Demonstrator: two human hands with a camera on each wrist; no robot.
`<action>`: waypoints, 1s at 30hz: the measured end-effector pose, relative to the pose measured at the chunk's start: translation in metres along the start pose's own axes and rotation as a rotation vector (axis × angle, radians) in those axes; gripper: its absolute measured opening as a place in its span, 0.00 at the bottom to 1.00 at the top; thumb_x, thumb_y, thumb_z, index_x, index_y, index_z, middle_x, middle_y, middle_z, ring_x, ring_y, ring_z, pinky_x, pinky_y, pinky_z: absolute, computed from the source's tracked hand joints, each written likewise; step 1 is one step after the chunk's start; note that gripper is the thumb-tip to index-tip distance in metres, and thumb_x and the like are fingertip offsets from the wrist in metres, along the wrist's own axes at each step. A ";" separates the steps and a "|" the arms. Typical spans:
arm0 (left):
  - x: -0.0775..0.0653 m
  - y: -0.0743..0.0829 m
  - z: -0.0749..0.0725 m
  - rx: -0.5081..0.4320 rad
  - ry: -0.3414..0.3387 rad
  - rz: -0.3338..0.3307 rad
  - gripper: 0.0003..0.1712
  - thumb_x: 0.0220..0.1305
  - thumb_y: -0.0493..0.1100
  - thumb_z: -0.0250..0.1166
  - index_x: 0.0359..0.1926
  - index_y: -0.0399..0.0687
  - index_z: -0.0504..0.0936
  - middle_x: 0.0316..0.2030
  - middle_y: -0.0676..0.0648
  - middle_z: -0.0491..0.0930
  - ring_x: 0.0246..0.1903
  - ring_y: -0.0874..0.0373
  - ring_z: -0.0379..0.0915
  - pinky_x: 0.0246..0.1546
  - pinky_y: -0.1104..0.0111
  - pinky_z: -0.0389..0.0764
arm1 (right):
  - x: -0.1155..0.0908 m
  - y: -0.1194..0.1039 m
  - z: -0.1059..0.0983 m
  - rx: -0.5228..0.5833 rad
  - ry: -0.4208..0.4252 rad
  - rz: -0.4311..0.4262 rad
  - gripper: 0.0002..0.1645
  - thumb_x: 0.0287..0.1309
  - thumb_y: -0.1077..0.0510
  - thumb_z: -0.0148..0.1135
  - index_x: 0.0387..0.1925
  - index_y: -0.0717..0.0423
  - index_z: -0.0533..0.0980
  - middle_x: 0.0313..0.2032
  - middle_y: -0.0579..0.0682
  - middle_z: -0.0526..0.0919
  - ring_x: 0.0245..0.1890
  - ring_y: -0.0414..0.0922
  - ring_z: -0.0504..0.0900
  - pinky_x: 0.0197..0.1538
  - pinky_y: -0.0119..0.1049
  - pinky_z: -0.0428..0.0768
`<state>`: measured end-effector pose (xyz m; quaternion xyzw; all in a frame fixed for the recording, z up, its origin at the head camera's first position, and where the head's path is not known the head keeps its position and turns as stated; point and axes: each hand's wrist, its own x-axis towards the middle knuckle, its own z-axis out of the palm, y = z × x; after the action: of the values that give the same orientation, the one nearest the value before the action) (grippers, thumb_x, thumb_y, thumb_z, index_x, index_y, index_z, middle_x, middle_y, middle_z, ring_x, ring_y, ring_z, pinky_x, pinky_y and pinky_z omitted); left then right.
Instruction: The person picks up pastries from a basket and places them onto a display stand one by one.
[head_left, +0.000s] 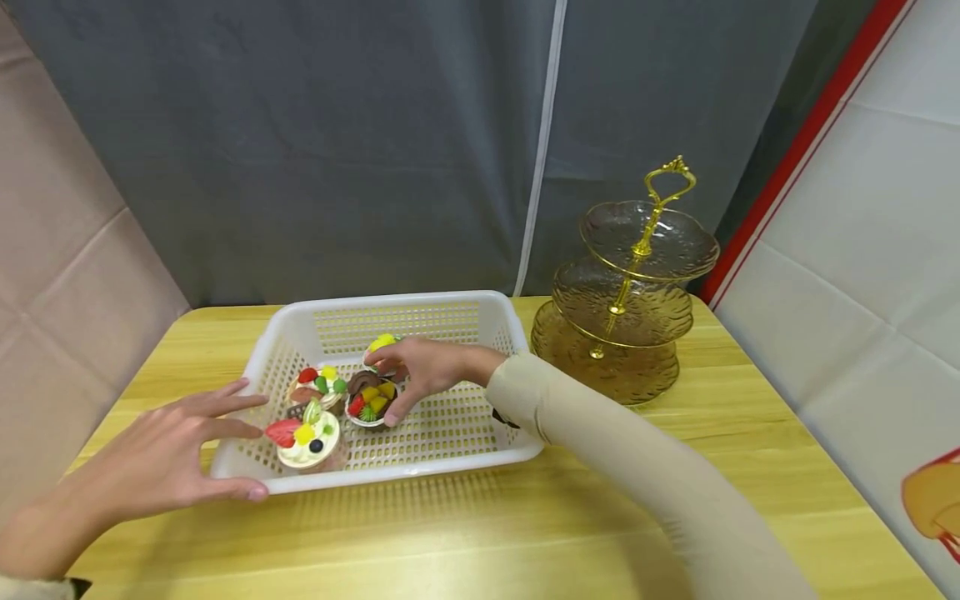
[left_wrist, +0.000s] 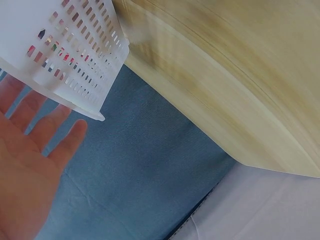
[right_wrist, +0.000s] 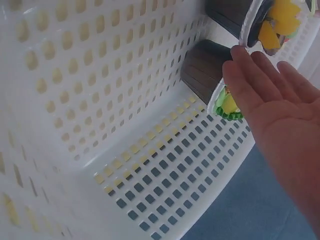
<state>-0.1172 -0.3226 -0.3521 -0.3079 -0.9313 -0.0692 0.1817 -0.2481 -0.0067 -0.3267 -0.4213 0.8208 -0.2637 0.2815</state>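
A white perforated plastic basket [head_left: 390,471] holds several dessert cups. My right hand [head_left: 431,367] reaches into it, thumb beside the chocolate-topped cup [head_left: 366,414] with orange and red fruit. Behind these fingers, a yellow-topped cup [head_left: 382,341] is partly hidden. The right wrist view has straight fingers close to a dark cup [right_wrist: 202,70] lying tilted in the basket. At the left are a cream cup [head_left: 303,454] with a strawberry slice and another fruit-topped cup [head_left: 324,385]. My left hand [head_left: 168,454] is spread at the basket's left end, fingers straight along the rim.
A three-tier amber glass stand [head_left: 622,321] with a gold handle stands right of the basket, close to my right forearm. The wooden table [head_left: 420,542] meets a grey curtain [head_left: 360,167] at the back. Pale panels flank both sides.
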 end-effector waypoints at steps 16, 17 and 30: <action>-0.002 0.000 0.002 0.005 0.002 -0.005 0.34 0.29 0.76 0.76 0.36 0.63 0.89 0.56 0.51 0.81 0.57 0.40 0.75 0.34 0.43 0.77 | 0.020 0.005 0.015 -0.046 0.005 -0.043 0.43 0.47 0.57 0.80 0.65 0.53 0.70 0.62 0.46 0.76 0.59 0.36 0.73 0.59 0.26 0.69; -0.002 0.000 0.002 0.004 0.002 -0.005 0.34 0.29 0.76 0.76 0.36 0.63 0.89 0.56 0.51 0.81 0.57 0.41 0.75 0.34 0.43 0.77 | 0.021 0.005 0.017 -0.043 0.001 -0.060 0.41 0.47 0.59 0.79 0.63 0.53 0.72 0.60 0.46 0.77 0.57 0.35 0.74 0.58 0.26 0.69; -0.003 -0.001 0.003 0.007 0.025 0.012 0.33 0.29 0.76 0.76 0.36 0.65 0.89 0.55 0.53 0.81 0.61 0.49 0.73 0.33 0.45 0.78 | 0.027 0.001 0.023 -0.160 0.036 -0.017 0.32 0.48 0.58 0.78 0.55 0.54 0.74 0.46 0.42 0.78 0.45 0.36 0.75 0.49 0.24 0.72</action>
<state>-0.1166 -0.3238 -0.3561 -0.3121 -0.9274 -0.0688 0.1946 -0.2461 -0.0330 -0.3498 -0.4446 0.8406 -0.2072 0.2298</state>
